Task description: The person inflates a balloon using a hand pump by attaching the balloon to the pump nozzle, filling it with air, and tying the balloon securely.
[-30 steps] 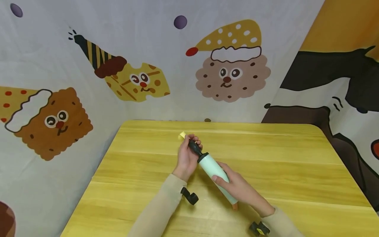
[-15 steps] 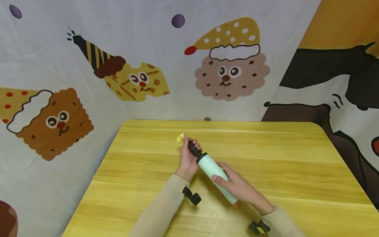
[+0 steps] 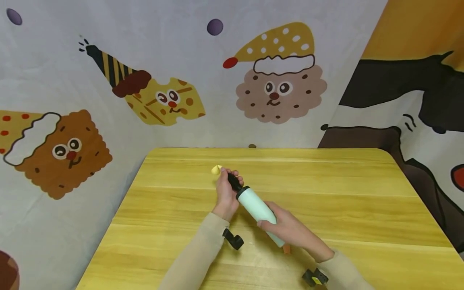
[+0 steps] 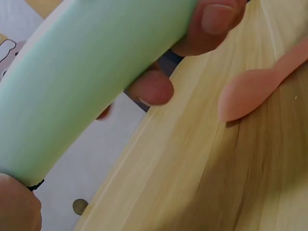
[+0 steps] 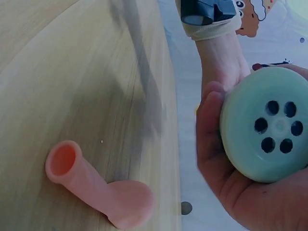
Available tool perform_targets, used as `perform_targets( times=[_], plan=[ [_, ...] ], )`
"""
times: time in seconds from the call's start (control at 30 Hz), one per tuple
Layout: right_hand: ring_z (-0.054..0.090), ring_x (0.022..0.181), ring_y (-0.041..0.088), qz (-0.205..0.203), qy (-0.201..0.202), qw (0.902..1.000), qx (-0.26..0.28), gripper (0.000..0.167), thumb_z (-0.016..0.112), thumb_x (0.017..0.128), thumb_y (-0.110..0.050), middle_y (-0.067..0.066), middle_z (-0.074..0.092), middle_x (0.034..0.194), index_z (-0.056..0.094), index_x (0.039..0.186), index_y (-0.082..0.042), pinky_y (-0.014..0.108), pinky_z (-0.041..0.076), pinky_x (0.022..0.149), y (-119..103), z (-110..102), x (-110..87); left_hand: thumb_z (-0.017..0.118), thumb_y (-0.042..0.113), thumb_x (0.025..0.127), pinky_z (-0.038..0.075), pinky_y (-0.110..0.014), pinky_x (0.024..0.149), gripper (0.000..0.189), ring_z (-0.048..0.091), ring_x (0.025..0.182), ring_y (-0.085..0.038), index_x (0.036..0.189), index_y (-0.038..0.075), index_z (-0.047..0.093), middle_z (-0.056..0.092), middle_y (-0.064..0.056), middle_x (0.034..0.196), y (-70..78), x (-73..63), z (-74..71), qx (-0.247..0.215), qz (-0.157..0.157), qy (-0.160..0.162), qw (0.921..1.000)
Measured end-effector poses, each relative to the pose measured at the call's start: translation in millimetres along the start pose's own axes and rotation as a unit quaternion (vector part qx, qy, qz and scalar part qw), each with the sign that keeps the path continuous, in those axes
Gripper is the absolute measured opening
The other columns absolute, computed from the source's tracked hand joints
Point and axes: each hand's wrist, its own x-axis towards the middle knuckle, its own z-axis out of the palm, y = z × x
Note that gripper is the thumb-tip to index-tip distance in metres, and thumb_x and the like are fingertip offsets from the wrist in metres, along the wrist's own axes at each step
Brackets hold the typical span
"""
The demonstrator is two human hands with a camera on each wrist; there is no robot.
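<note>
A mint-green balloon pump with a black tapered end is held slantwise above the table. My left hand grips that black end, and a limp yellow balloon sticks out beyond the thumb; how it sits on the nozzle is hidden by the fingers. My right hand is wrapped round the lower barrel. In the right wrist view the pump's round base shows several holes. A deflated pink balloon lies on the table below the pump, partly hidden in the head view.
The wooden table has a rounded far edge. A cloth backdrop printed with cartoon snacks stands behind it. Black cameras are strapped to the left wrist and the right wrist.
The pump's black end and the left hand have shifted slightly left. The yellow balloon has moved a little left and down. Both hands keep their hold; the view has shifted slightly.
</note>
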Motion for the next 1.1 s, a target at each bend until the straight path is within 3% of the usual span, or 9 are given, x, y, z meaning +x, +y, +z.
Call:
perform_targets(
  times=[0.17,0.33,0.47,0.63,0.8,0.93,1.1],
  plan=[
    [0.068,0.08,0.028,-0.004,-0.027,0.9996,0.0,0.069,0.064,0.103,-0.037,0.022,0.064,0.113,0.032,0.16,-0.013,0.039,0.058,0.059,2,0,-0.6,0.036,0.038,0.114,0.041,-0.022,0.057,0.033,0.048,0.058,-0.012,0.094,0.015,0.048,0.054,0.0,0.076,2.2,1.0,-4.1,0.023,0.022,-0.002,0.9995],
    [0.067,0.07,0.033,0.005,-0.039,0.999,0.021,0.07,0.06,0.106,-0.039,0.019,0.062,0.106,0.026,0.162,-0.013,0.038,0.057,0.053,3,4,0.3,0.033,0.041,0.114,0.041,-0.024,0.06,0.035,0.049,0.06,-0.013,0.099,0.013,0.047,0.055,0.0,0.079,3.2,-0.1,-5.7,0.013,0.014,-0.011,0.9998],
    [0.066,0.067,0.032,0.008,-0.029,0.9994,0.017,0.071,0.061,0.105,-0.04,0.017,0.062,0.104,0.029,0.16,-0.007,0.037,0.057,0.052,0,7,1.7,0.033,0.038,0.115,0.042,-0.023,0.06,0.033,0.049,0.061,-0.012,0.101,0.01,0.045,0.055,-0.001,0.079,1.8,0.2,-6.6,0.013,0.014,0.017,0.9997],
    [0.067,0.071,0.028,0.0,-0.014,0.9992,-0.036,0.072,0.061,0.104,-0.043,0.016,0.066,0.105,0.032,0.158,-0.005,0.035,0.056,0.051,-4,12,2.4,0.035,0.034,0.115,0.046,-0.022,0.058,0.03,0.051,0.059,-0.011,0.1,0.01,0.044,0.054,0.0,0.074,-1.9,4.6,-10.6,0.065,0.013,0.059,0.9961],
    [0.067,0.07,0.024,-0.009,-0.013,0.9976,-0.068,0.07,0.06,0.105,-0.042,0.013,0.067,0.101,0.032,0.159,-0.007,0.035,0.055,0.05,-7,16,3.8,0.033,0.032,0.115,0.049,-0.023,0.056,0.028,0.053,0.058,-0.011,0.1,0.011,0.045,0.056,-0.001,0.074,-1.8,8.1,-14.9,0.096,0.003,0.062,0.9935],
    [0.064,0.062,0.021,-0.005,-0.015,0.9976,-0.067,0.071,0.06,0.105,-0.045,0.012,0.066,0.094,0.031,0.16,-0.012,0.038,0.054,0.046,-8,17,4.2,0.033,0.03,0.115,0.043,-0.019,0.05,0.029,0.048,0.053,-0.008,0.097,0.012,0.044,0.053,0.0,0.072,2.8,12.2,-12.4,0.098,0.026,0.058,0.9931],
    [0.061,0.049,0.022,0.0,-0.025,0.9979,-0.059,0.071,0.06,0.104,-0.049,0.014,0.066,0.084,0.031,0.161,-0.019,0.043,0.049,0.033,-7,13,-3.2,0.031,0.028,0.115,0.038,-0.017,0.045,0.033,0.045,0.049,-0.006,0.092,0.009,0.046,0.052,0.001,0.07,15.6,20.9,-9.8,0.092,0.081,0.061,0.9906]
  ],
)
